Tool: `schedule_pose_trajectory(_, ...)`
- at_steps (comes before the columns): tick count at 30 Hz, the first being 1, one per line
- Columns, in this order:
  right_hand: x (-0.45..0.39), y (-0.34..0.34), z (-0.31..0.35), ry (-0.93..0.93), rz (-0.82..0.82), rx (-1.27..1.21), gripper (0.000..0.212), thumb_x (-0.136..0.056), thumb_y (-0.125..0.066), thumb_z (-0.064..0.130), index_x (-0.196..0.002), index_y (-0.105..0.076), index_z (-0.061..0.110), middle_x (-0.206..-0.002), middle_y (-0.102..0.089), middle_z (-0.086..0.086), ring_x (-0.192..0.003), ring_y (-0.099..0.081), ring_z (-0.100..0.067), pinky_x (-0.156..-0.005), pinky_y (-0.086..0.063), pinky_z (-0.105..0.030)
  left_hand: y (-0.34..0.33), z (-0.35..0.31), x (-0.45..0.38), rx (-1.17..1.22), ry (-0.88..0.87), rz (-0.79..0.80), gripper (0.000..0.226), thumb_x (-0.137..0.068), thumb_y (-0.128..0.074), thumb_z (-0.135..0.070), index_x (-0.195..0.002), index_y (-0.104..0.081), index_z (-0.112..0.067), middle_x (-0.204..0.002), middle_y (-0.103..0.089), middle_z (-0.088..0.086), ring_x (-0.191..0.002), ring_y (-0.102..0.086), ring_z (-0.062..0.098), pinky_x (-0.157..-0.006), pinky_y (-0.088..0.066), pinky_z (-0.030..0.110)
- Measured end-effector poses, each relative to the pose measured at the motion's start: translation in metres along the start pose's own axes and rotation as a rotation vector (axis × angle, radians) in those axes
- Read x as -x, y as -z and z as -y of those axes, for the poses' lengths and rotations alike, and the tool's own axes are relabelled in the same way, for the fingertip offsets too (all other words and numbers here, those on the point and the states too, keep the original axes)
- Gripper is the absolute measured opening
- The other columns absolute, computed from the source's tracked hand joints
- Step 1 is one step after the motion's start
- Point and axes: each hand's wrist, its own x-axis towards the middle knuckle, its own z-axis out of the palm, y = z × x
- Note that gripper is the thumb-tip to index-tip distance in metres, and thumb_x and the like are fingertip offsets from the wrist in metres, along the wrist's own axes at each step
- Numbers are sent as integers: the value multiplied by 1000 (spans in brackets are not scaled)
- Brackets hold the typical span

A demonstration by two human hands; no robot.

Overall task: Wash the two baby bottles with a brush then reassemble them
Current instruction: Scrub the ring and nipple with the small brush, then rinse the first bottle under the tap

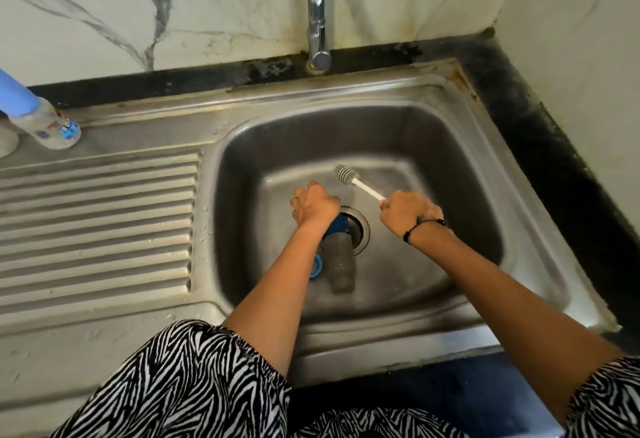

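My right hand (pixel 408 211) grips the white handle of a bottle brush (pixel 348 176), whose grey bristle head points up and left over the sink basin (pixel 433 167). My left hand (pixel 313 207) is curled into a fist just left of the drain (pixel 358 226); whatever is inside the fingers is hidden. Below that wrist a clear bottle body (pixel 341 264) lies on the basin floor, with a dark blue part (pixel 337 226) at its far end. A light blue ring (pixel 316 266) sits beside it. A second bottle (pixel 45 122) with a blue cap stands on the drainboard at far left.
The chrome tap (pixel 317 15) hangs over the basin's back edge with no water running. A ribbed steel drainboard (pixel 97 223) spreads to the left. A white object (pixel 7 141) sits at the left edge. A black counter rim and marble walls close in the back and right.
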Motion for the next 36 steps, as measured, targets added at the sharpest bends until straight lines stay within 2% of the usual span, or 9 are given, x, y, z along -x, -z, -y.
schedule_pose_trajectory(4, 17, 20, -7, 15, -71, -15, 30, -97, -37, 25, -116, -55, 10, -117, -60, -13, -103, -58, -31, -76, -42, -33, 9, -21, 25, 68, -92, -14, 42, -87, -53, -19, -128, -50, -10, -134, -42, 16, -127, -38, 30, -101, -35, 34)
schedule_pose_trajectory(10, 46, 60, -29, 17, -253, -84, 27, -92, -40, 13, -119, -38, 7, -110, -61, -18, -98, -58, -37, -69, -38, -35, 11, -64, 72, 140, -254, 6, 30, -88, -51, -18, -118, -55, -14, -130, -41, 14, -122, -42, 31, -97, -35, 30)
schedule_pose_trajectory(17, 51, 102, -85, -18, -409, -127, 41, -90, -47, 9, -128, -30, 2, -110, -59, -23, -100, -58, -39, -72, -42, -39, -6, -121, 108, 193, -419, 54, 28, -87, -49, -13, -114, -56, -13, -128, -40, 12, -118, -43, 31, -98, -37, 33)
schedule_pose_trajectory(23, 33, 107, -144, -95, -477, -106, 42, -87, -51, 5, -127, -39, 1, -120, -55, -24, -110, -51, -38, -86, -41, -37, -34, -166, 132, 149, -488, 121, 25, -88, -49, -13, -111, -59, -12, -131, -41, 13, -121, -42, 29, -103, -37, 34)
schedule_pose_trajectory(26, 24, 95, -161, -147, -485, -56, 42, -88, -52, 7, -128, -40, 0, -125, -48, -22, -115, -45, -36, -92, -38, -38, -46, -180, 138, 121, -492, 156, 25, -86, -50, -11, -109, -61, -14, -130, -45, 13, -118, -48, 32, -102, -41, 37)
schedule_pose_trajectory(30, 12, 81, -178, -171, -522, -31, 32, -92, -46, 2, -124, -45, 0, -125, -48, -19, -114, -45, -33, -92, -40, -36, -60, -193, 139, 79, -493, 167, 20, -86, -51, -15, -103, -61, -15, -121, -55, 15, -111, -53, 32, -98, -46, 42)
schedule_pose_trajectory(36, 5, 74, -192, -173, -548, 1, 32, -94, -35, -5, -124, -47, -2, -126, -46, -20, -119, -42, -34, -94, -43, -38, -76, -206, 141, 48, -543, 188, 18, -87, -52, -11, -103, -60, -13, -121, -54, 12, -107, -55, 26, -96, -47, 37)
